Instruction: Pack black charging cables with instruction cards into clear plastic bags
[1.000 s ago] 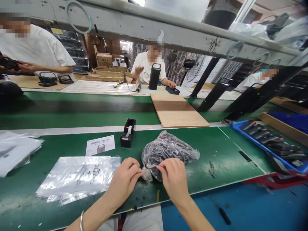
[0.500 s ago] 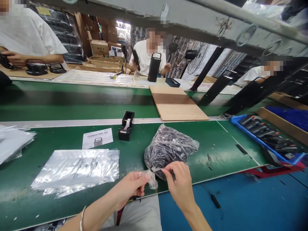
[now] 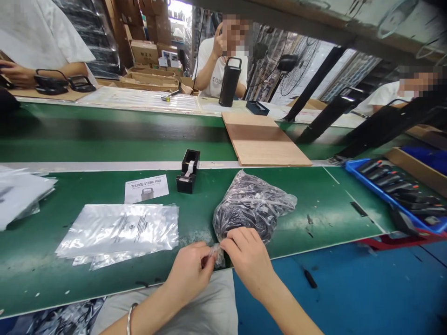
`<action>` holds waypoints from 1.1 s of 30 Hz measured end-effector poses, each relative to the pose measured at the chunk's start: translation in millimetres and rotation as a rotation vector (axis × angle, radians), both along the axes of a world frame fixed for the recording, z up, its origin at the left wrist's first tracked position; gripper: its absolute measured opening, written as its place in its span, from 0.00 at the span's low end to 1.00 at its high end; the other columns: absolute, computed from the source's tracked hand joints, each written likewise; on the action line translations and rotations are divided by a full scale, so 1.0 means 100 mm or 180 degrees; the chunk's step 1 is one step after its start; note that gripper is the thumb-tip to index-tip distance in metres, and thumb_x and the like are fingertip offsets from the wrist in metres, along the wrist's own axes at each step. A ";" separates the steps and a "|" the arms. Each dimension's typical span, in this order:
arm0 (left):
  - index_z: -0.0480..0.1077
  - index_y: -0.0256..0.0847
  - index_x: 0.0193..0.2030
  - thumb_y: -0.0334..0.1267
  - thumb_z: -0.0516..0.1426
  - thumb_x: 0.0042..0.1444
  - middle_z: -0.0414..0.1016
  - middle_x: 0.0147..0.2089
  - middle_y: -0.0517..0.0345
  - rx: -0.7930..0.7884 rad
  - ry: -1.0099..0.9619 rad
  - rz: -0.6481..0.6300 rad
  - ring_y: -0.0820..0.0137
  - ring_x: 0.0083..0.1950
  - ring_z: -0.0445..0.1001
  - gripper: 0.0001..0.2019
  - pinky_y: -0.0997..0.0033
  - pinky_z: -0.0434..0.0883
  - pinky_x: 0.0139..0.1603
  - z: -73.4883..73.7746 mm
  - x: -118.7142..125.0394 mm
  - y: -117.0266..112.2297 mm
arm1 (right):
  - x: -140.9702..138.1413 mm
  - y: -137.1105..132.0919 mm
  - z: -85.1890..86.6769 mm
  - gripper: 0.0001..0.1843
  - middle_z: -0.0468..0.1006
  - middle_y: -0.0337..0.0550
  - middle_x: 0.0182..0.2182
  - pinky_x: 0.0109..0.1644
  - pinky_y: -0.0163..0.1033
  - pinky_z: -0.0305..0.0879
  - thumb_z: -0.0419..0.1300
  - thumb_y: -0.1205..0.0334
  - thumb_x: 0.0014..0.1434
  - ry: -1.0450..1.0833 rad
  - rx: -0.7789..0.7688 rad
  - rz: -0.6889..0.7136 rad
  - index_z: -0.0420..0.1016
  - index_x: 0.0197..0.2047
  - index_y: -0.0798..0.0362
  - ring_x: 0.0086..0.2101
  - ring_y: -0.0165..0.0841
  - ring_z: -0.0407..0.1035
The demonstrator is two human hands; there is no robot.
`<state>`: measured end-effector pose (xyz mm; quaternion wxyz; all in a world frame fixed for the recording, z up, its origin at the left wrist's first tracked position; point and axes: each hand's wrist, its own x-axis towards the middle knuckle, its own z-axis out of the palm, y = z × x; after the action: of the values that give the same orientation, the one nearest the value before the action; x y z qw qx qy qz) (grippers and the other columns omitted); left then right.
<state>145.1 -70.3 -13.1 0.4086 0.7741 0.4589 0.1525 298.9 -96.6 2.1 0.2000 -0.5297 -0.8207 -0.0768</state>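
Note:
A clear plastic bag full of dark items that I cannot make out lies near the front edge of the green bench. Its gathered, twisted neck points toward me. My left hand, with a bangle at the wrist, pinches the loose end of that neck. My right hand is closed at the base of the neck, fingertips pressed together on the plastic against the bag's near side. The two hands almost touch. Left of them lie flat printed plastic bags.
A tape dispenser and a printed card lie behind the flat bags. A wooden board bridges the back. At right stands a blue tray of black devices. Co-workers sit opposite, one behind a black speaker.
My right hand has moved left, onto the bag's neck, and my left hand has turned palm-down. The view has shifted slightly. The middle co-worker has raised a hand to the head.

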 end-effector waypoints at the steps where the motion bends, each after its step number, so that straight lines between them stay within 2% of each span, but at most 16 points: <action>1: 0.59 0.41 0.16 0.33 0.47 0.54 0.58 0.20 0.64 0.0040 0.0056 -0.0007 0.73 0.24 0.59 0.15 0.73 0.53 0.26 -0.01 -0.01 0.00 | 0.01 -0.03 -0.04 0.13 0.69 0.43 0.27 0.34 0.39 0.53 0.48 0.73 0.59 0.0058 0.0124 0.0046 0.70 0.29 0.54 0.31 0.33 0.61; 4: 0.59 0.41 0.16 0.35 0.47 0.55 0.58 0.19 0.64 0.0101 0.0209 -0.0005 0.73 0.23 0.60 0.16 0.74 0.54 0.25 -0.03 -0.03 0.02 | 0.00 -0.17 -0.19 0.09 0.73 0.44 0.29 0.38 0.42 0.55 0.50 0.73 0.58 0.0255 0.0530 -0.0071 0.71 0.35 0.55 0.34 0.34 0.63; 6: 0.61 0.41 0.17 0.36 0.47 0.55 0.59 0.20 0.64 0.0120 0.0319 0.0024 0.73 0.22 0.60 0.16 0.74 0.55 0.25 -0.02 -0.04 0.02 | -0.04 -0.26 -0.28 0.08 0.73 0.43 0.28 0.38 0.42 0.55 0.53 0.72 0.58 0.0468 0.0533 -0.0355 0.71 0.35 0.54 0.33 0.34 0.63; 7: 0.63 0.41 0.20 0.36 0.47 0.56 0.61 0.21 0.63 0.0157 0.0362 0.0073 0.72 0.24 0.62 0.14 0.73 0.56 0.26 -0.01 -0.05 0.02 | -0.06 -0.29 -0.31 0.07 0.72 0.43 0.28 0.36 0.41 0.55 0.53 0.72 0.57 0.0603 0.0464 -0.0507 0.70 0.34 0.54 0.32 0.34 0.63; 9: 0.67 0.41 0.31 0.36 0.47 0.56 0.66 0.30 0.59 0.0366 0.0327 0.0205 0.69 0.30 0.65 0.09 0.71 0.61 0.31 0.02 -0.06 0.02 | -0.11 -0.32 -0.34 0.05 0.71 0.43 0.27 0.33 0.40 0.55 0.54 0.71 0.57 0.0886 0.0383 -0.0764 0.70 0.33 0.54 0.30 0.33 0.62; 11: 0.65 0.40 0.42 0.35 0.47 0.57 0.67 0.39 0.56 0.0685 0.0152 0.0257 0.67 0.39 0.66 0.10 0.69 0.63 0.39 0.05 -0.07 0.03 | -0.14 -0.31 -0.33 0.05 0.71 0.44 0.29 0.33 0.39 0.55 0.54 0.70 0.57 0.1053 0.0366 -0.0952 0.70 0.35 0.54 0.31 0.33 0.62; 12: 0.65 0.40 0.45 0.35 0.47 0.58 0.67 0.40 0.55 0.0820 0.0069 0.0224 0.66 0.42 0.66 0.10 0.68 0.63 0.42 0.06 -0.07 0.04 | -0.15 -0.30 -0.32 0.06 0.70 0.45 0.30 0.33 0.39 0.55 0.53 0.69 0.58 0.1065 0.0341 -0.1031 0.70 0.37 0.54 0.31 0.34 0.62; 14: 0.66 0.41 0.43 0.35 0.47 0.58 0.69 0.38 0.56 0.0881 0.0028 0.0086 0.66 0.41 0.66 0.10 0.66 0.64 0.43 0.06 -0.06 0.07 | -0.17 -0.26 -0.27 0.07 0.70 0.45 0.30 0.33 0.39 0.54 0.51 0.68 0.59 0.1014 0.0208 -0.1112 0.70 0.38 0.54 0.31 0.34 0.62; 17: 0.69 0.42 0.39 0.34 0.50 0.57 0.70 0.34 0.58 0.0649 0.0063 -0.0015 0.66 0.38 0.67 0.08 0.65 0.65 0.41 0.02 -0.03 0.12 | -0.20 -0.19 -0.20 0.08 0.69 0.42 0.27 0.32 0.40 0.52 0.50 0.66 0.60 0.0995 -0.0123 -0.1092 0.70 0.33 0.52 0.28 0.34 0.60; 21: 0.70 0.43 0.34 0.32 0.51 0.55 0.70 0.33 0.60 0.0280 -0.0297 0.0074 0.69 0.37 0.68 0.07 0.69 0.66 0.40 -0.04 0.00 0.13 | -0.26 -0.14 -0.15 0.08 0.68 0.42 0.27 0.32 0.39 0.52 0.51 0.63 0.59 0.1131 -0.0413 -0.1305 0.70 0.31 0.52 0.29 0.35 0.61; 27: 0.70 0.44 0.33 0.32 0.50 0.55 0.71 0.33 0.62 0.0010 -0.0584 0.0052 0.72 0.34 0.70 0.08 0.74 0.67 0.37 -0.04 -0.03 0.17 | -0.31 -0.18 -0.18 0.05 0.69 0.41 0.28 0.34 0.39 0.52 0.53 0.66 0.58 0.1119 -0.0520 -0.1397 0.70 0.33 0.52 0.31 0.35 0.61; 33: 0.69 0.46 0.38 0.34 0.48 0.58 0.75 0.36 0.63 -0.0017 -0.0570 -0.0087 0.71 0.36 0.72 0.10 0.73 0.67 0.38 -0.02 -0.08 0.23 | -0.34 -0.16 -0.27 0.05 0.69 0.41 0.28 0.35 0.39 0.50 0.54 0.66 0.57 0.1037 -0.0166 -0.1428 0.71 0.32 0.52 0.31 0.35 0.61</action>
<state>137.2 -47.0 -14.7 0.4520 0.7625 0.4104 0.2143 265.1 -113.0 -24.9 0.2936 -0.7085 -0.6416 -0.0119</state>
